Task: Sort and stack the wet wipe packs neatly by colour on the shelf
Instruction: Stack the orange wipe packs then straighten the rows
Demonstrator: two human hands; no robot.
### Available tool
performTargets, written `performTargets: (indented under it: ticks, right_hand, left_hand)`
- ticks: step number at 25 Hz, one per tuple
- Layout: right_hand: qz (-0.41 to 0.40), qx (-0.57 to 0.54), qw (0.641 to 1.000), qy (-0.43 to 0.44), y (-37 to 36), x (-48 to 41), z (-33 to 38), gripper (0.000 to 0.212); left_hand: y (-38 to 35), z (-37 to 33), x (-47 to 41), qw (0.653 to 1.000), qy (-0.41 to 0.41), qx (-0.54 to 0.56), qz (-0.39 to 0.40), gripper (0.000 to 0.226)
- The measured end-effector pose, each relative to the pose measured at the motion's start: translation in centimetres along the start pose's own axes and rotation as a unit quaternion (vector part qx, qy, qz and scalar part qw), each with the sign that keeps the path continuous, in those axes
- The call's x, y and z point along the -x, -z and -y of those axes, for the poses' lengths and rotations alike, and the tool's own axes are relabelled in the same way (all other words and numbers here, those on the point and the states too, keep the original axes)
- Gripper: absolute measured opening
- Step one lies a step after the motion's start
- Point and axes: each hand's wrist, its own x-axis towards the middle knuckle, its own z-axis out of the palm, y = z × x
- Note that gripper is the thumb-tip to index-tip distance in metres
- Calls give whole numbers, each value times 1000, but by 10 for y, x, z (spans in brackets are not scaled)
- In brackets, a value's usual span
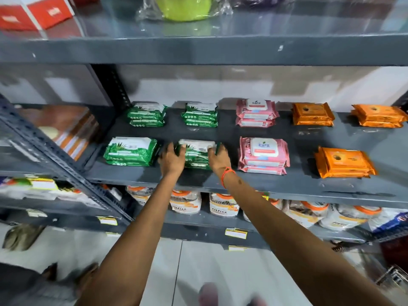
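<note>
1. Grey steel shelving fills your view, and the middle shelf (293,184) carries the wet wipe packs in two rows: green to the left, pink in the centre, orange to the right.

2. Your left hand (173,160) and right hand (218,159) bracket the front green stack (197,154), one on each end, fingers curled over its top edge and palms pressed against its sides. Both hands clamp the stack between them; whether it sits on the shelf or is just lifted, you cannot tell.

3. To its left lies another front green stack (131,152), close by but apart. Behind stand two more green stacks (146,114) and (199,114).

4. Pink stacks sit front (263,155) and back (256,112); orange stacks sit front (344,162) and back (312,114), with one more at the far right (379,115).

5. Judged from the layout, sorting by colour looks nearly finished, and the step in hand is squaring up this green stack.

6. Your next move likely calls for even pressure from both palms, so the packs line up edge over edge, square to the shelf's front lip.

7. Soft packs may slide over one another, so release gently.
</note>
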Motion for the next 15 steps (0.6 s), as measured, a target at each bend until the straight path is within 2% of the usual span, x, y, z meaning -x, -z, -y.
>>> performTargets:
  ticks: [1,3,5,10,13,15]
  right_hand:
    - [3,-7,1000,-27,-8,-1,-3,54]
    - [-5,-13,999,-37,-18,-1,-6,59]
    - [-13,-17,999,-41,-24,-4,-5,61]
    - [-12,-13,998,-61,-22,-4,0,60]
    - [-13,9,999,-46,-7,4,6,53]
    - [-25,31,999,-13,11,16,15,42]
  left_hand:
    - [1,5,-6,999,16,24,39,55]
    - [2,8,-12,994,24,82,69,52]
    - [4,10,-16,991,26,112,66,51]
    - [6,9,-19,992,26,106,70,52]
    - [19,-1,-6,998,17,34,51,56]
    - [31,-11,9,996,-51,-69,-18,52]
